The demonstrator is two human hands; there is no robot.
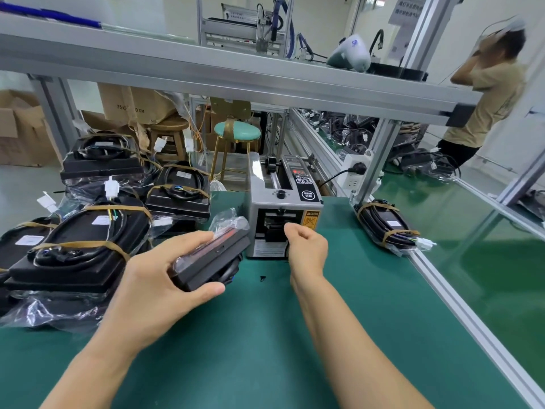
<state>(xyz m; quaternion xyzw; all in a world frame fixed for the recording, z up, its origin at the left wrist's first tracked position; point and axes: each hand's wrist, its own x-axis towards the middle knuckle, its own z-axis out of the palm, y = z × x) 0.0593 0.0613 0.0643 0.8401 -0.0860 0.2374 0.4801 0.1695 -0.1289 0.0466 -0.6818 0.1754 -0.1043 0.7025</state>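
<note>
From the head camera, the left hand gripped a black bagged unit, thumb under its near edge, holding it tilted above the green counter. The right hand sat with curled fingers at the tape dispenser mouth; whether it pinched anything could not be told. Similar strapped units lay stacked at the left.

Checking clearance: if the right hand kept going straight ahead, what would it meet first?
Most likely the dark front opening of the grey box-shaped tape dispenser machine, directly beyond the right hand; depth is unclear.
</note>
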